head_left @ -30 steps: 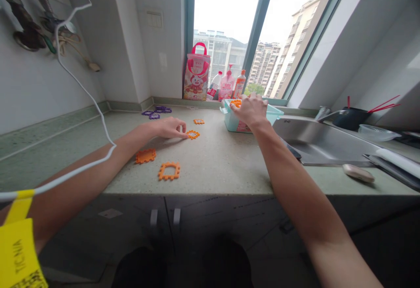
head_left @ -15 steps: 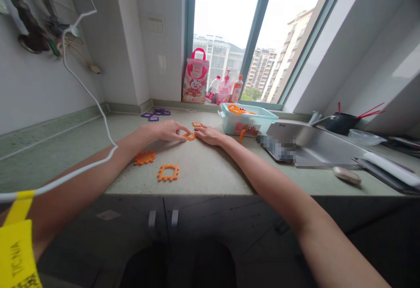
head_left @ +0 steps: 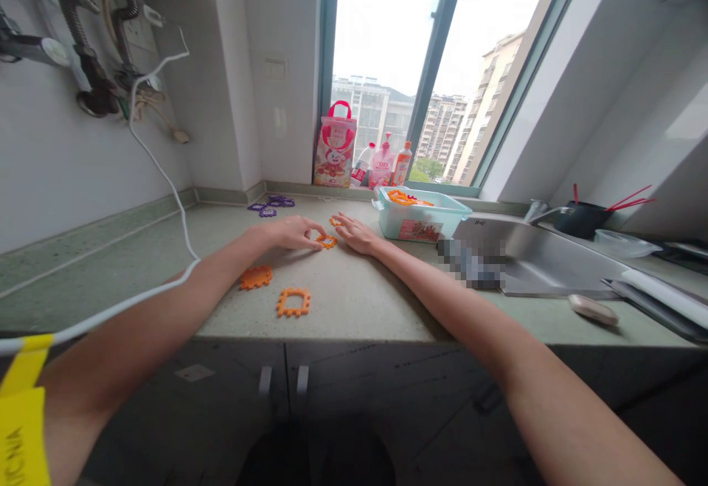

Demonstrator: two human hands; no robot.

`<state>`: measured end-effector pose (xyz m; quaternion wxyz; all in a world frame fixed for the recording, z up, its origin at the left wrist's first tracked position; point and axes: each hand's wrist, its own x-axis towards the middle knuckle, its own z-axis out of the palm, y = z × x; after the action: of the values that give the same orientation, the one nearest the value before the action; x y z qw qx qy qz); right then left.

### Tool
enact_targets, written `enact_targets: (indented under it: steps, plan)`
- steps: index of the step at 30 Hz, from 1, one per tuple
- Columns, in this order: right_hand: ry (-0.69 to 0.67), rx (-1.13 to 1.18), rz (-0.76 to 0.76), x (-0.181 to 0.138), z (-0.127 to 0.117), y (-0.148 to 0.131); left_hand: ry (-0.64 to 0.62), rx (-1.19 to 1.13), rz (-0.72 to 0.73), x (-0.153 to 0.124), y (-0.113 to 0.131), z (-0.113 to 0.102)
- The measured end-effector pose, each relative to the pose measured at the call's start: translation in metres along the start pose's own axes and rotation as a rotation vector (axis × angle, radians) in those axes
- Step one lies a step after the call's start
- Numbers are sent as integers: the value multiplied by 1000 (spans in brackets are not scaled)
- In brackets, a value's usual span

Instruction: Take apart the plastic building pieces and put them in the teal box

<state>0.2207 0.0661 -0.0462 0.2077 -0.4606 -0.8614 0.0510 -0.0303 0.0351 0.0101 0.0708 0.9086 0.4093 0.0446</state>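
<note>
My left hand (head_left: 296, 233) rests low over the counter, thumb and index finger closed at the left edge of a small orange interlocking piece (head_left: 328, 242) with a pale printed centre. To its right, my right hand (head_left: 357, 236) lies with fingers stretched out, their tips beside or on a second orange piece (head_left: 335, 221), which they partly cover. Nearer the counter's front are a solid orange notched panel (head_left: 256, 276) and an open orange square frame (head_left: 293, 302). Several purple pieces (head_left: 268, 212) lie beyond my left hand.
A pale green tub (head_left: 395, 228) holding orange pieces (head_left: 402, 197) stands beyond my right forearm. Right of it is a steel sink (head_left: 531, 257), with a small beige object (head_left: 593, 310) near the edge. A white cable (head_left: 166, 176) hangs across my left arm.
The view has tilted up slightly. My hands have drawn a little apart, and the left thumb and index finger stay at the printed orange piece. An orange bit before the tub no longer shows.
</note>
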Motion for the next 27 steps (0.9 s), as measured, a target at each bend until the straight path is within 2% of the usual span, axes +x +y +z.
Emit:
enact_targets:
  steps: [4,11,15,18,23,27]
  plan:
    - [-38,-56,-27,6,0,-1,9,-44,-25,-1,-2,3]
    - [64,-172,-60,-3,-1,3,68,6,-106,1,-16,3]
    - [34,-197,-64,-4,-5,4,69,21,-136,1,-25,2]
    - [-30,-172,-75,-3,-8,5,47,20,-120,0,-24,1]
    - [-4,-148,-92,-3,-14,6,10,3,-89,-3,-16,-1]
    - [-45,-88,-64,-4,-16,5,1,-5,-83,-5,-13,-3]
